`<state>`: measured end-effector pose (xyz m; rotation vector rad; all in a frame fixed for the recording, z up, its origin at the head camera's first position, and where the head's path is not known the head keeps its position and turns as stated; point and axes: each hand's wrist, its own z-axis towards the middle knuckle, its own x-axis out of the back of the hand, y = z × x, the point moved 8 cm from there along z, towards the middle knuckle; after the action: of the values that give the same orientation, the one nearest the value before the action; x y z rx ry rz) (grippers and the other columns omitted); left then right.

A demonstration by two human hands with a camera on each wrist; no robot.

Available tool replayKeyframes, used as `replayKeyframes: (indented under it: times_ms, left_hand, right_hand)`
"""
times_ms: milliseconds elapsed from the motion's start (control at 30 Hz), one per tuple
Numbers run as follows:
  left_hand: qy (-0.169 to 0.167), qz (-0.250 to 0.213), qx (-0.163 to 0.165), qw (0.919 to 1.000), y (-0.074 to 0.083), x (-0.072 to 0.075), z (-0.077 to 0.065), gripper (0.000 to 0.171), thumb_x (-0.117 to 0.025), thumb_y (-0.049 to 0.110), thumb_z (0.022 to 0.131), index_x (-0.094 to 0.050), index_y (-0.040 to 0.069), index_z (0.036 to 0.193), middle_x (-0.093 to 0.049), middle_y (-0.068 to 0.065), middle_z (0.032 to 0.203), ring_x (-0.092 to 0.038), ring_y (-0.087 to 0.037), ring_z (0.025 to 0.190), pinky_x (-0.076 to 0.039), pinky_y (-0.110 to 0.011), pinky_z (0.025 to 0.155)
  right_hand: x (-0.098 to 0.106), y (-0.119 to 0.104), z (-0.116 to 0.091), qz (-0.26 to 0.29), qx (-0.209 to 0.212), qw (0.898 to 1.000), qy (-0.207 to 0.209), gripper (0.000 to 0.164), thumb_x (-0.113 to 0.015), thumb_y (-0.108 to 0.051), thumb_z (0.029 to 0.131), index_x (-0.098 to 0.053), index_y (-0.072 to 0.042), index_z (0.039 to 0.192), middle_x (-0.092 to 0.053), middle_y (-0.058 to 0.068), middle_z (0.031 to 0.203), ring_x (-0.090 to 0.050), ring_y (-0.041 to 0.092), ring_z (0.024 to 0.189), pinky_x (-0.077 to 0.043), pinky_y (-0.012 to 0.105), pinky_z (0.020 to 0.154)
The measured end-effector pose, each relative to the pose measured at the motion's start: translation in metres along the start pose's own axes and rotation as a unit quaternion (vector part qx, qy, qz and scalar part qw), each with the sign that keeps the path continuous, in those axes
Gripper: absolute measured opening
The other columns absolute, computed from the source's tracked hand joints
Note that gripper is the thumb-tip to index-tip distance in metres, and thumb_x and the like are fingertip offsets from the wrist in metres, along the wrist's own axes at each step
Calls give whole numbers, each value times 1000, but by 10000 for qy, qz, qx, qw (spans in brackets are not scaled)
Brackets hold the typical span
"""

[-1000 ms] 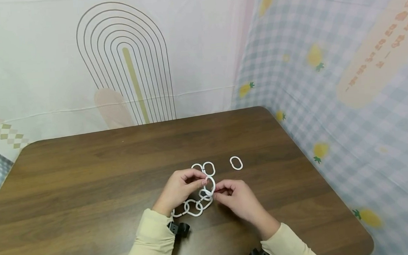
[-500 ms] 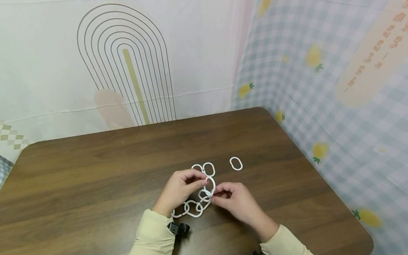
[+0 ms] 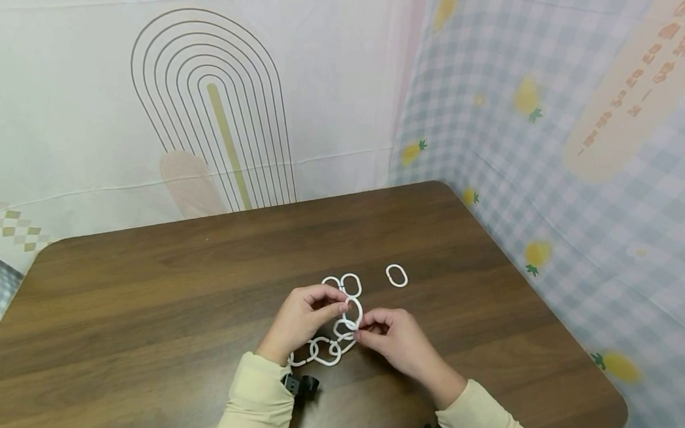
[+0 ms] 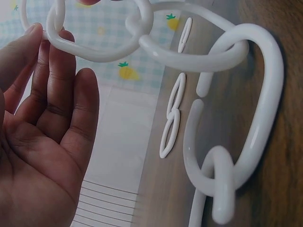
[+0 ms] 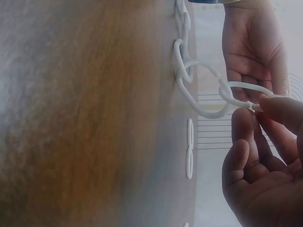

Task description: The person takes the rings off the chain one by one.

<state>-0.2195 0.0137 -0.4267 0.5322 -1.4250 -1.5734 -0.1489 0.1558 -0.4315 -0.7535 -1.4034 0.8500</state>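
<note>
A chain of white plastic C-shaped links (image 3: pixel 326 363) runs from under my left wrist up to both hands. My left hand (image 3: pixel 299 321) pinches a raised link (image 3: pixel 360 312) between thumb and fingertips. Facing it, my right hand (image 3: pixel 406 342) pinches the adjoining part of the chain with thumb and index finger; in the right wrist view a link (image 5: pixel 236 101) meets those fingertips. The left wrist view shows a hanging link (image 4: pixel 270 90) with a narrow gap in its side, hooked through its neighbours. Fingertips hide part of the pinched links.
Two white links (image 3: pixel 351 285) lie side by side just beyond my left hand. A single loose link (image 3: pixel 396 275) lies farther right on the brown wooden table (image 3: pixel 149 330). Patterned cloths hang behind the table and along its right side.
My right fingertips have moved slightly left and closer onto the chain since one second ago. My left hand keeps its pinch in nearly the same place.
</note>
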Motion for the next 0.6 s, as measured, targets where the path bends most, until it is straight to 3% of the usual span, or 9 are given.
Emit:
replayKeyframes:
  times_ms: [233,467,600]
  left_hand:
    - [-12,42,14,10000,0,0,0,11,-77,14,89,-77,7,98,-73,-2,89,-62,-8,81,-51,-21,71]
    - [-13,-4,24,10000,2,-1,0,12,-77,13,89,-76,6,98,-73,-4,90,-63,-9,82,-51,-22,73]
    - [-56,-26,-20,10000,4,-1,-1,11,-77,12,89,-76,5,97,-73,-5,90,-63,-9,82,-52,-22,72]
  right_hand:
    - [-1,0,0,80,140,9998,-94,5,-77,-7,85,-75,-4,90,-69,-3,77,-57,5,66,-48,20,60]
    - [4,1,6,317,413,9986,-138,8,-68,0,90,-75,0,94,-70,10,76,-61,9,66,-50,21,61]
    - [6,3,14,297,545,9980,-146,8,-71,0,89,-75,2,96,-72,11,82,-61,7,72,-51,22,66]
